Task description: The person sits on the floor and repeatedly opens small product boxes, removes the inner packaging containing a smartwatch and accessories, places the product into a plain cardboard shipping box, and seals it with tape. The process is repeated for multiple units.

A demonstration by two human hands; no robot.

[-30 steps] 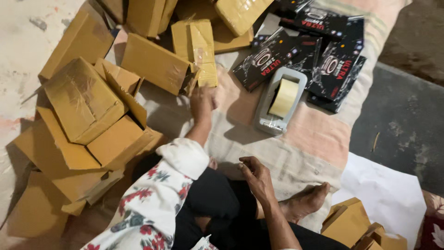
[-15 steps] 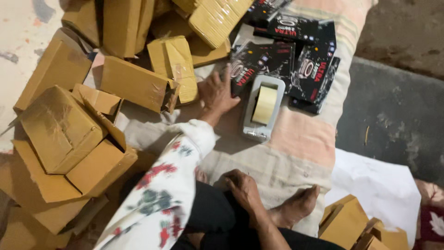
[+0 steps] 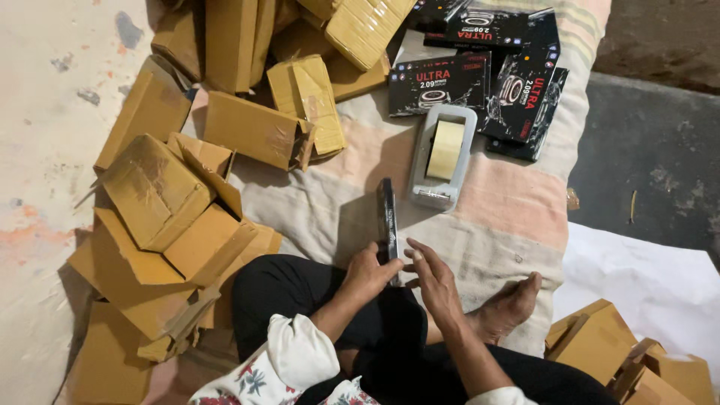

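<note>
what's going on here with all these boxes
A person sits cross-legged on a striped cloth. The left hand holds a slim black box on edge, and the right hand touches its lower end. A grey tape dispenser lies just beyond it, with more black boxes behind. Brown cardboard cartons are piled to the person's left.

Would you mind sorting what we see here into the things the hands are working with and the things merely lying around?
In hand:
- slim black box, stood on edge, gripped by the left hand
- right hand, fingers at the box's lower end

Lying about:
- tape dispenser on the striped cloth
- black printed boxes
- brown cartons heaped at the left
- white sheet
</note>
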